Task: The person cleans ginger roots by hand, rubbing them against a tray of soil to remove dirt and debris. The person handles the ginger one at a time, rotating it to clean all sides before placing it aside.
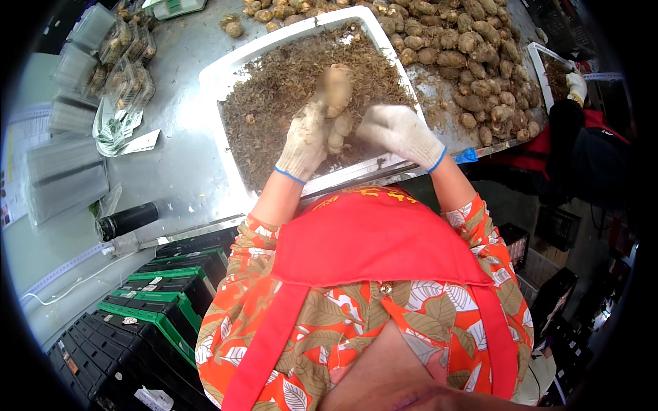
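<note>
My left hand (303, 136), in a soiled knit glove with a blue cuff, grips a taro corm (338, 90) upright over the tray. The corm's surface is partly bared and its left side blurred. Just right of it hovers my right hand (398, 132), also gloved, with its fingers curled and blurred; whether they hold anything I cannot tell. Below the corm, a few pale, peeled-looking corms (339, 132) lie near my left palm. Brown fibrous peelings (277, 97) fill the white foam tray (234, 167) beneath both hands.
A heap of unpeeled taro (462, 56) covers the table's far right. At left are filled clear clamshell boxes (128, 85), stacked plastic lids (67, 172), a label strip (121, 133) and a black bottle (128, 221). Another person's gloved hand (577, 85) works by a second tray (537, 56).
</note>
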Tool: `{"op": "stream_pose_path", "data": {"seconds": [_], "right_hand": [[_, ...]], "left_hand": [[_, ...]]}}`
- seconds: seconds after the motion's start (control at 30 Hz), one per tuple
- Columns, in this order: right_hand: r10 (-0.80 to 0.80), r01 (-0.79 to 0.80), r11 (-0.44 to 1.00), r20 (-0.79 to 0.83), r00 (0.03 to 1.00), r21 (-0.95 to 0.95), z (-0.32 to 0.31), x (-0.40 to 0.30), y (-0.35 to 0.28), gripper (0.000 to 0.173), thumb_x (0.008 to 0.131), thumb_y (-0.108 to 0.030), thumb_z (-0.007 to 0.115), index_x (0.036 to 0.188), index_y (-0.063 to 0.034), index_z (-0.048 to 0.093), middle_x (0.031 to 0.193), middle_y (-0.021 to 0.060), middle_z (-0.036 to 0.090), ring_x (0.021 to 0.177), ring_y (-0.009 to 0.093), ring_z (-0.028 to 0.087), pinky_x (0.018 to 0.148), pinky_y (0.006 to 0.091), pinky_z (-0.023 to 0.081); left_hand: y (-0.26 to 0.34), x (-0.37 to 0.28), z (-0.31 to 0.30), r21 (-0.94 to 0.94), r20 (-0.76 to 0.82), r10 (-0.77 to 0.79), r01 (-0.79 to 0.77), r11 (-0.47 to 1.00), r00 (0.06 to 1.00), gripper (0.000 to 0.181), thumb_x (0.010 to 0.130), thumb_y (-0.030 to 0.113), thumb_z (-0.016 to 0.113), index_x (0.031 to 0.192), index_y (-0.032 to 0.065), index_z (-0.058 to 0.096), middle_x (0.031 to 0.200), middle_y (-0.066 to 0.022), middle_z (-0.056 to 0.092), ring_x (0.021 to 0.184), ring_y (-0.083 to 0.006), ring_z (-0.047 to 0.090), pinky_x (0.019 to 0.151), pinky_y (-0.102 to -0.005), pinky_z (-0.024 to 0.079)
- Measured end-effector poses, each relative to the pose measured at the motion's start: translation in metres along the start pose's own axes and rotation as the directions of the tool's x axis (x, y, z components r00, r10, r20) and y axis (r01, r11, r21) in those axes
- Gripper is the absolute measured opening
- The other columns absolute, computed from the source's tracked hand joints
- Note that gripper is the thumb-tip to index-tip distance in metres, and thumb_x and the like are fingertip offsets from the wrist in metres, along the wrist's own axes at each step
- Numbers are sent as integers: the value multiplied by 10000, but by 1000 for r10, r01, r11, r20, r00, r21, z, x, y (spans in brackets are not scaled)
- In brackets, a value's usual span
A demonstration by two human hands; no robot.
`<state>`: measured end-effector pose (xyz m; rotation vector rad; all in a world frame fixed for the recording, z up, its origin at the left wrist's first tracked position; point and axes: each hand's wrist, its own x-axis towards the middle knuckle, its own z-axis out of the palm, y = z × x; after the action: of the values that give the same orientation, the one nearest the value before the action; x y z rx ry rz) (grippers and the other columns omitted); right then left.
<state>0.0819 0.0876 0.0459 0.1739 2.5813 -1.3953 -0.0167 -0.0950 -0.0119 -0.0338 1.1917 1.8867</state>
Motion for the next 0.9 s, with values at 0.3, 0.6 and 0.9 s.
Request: {"op": "stream_pose_path", "data": {"seconds": [0.3,0.6,0.9], "right_hand": [[-100,326,884,-547,831,334,11,24,11,156,883,-98,716,1030,-46,707,939,80,691,906,170,664,819,299,539],[242,-171,898,-131,962,405,-22,-13,46,288,901,-226,666,1099,-23,719,979,102,733,790,183,696,744,308,567],[264,-207,964,-687,677,167,-62,43,148,529,876,-292,670,1322,-19,589,1148,232,685,1053,337,662,917,392,511]], "left_hand": [[-1,5,16,34,-25,-60,61,998,998,435,974,521,589,1068,97,600,756,-67,653,513,-137,562,421,-255,423],[29,57,-12,-75,-131,-9,-1,997,991,441,924,448,695,1091,52,599,833,-60,672,576,-127,597,443,-249,471],[112,146,-20,-74,-32,256,-257,963,966,568,952,471,639,1279,11,574,778,-76,690,579,-136,621,475,-241,515]]}}
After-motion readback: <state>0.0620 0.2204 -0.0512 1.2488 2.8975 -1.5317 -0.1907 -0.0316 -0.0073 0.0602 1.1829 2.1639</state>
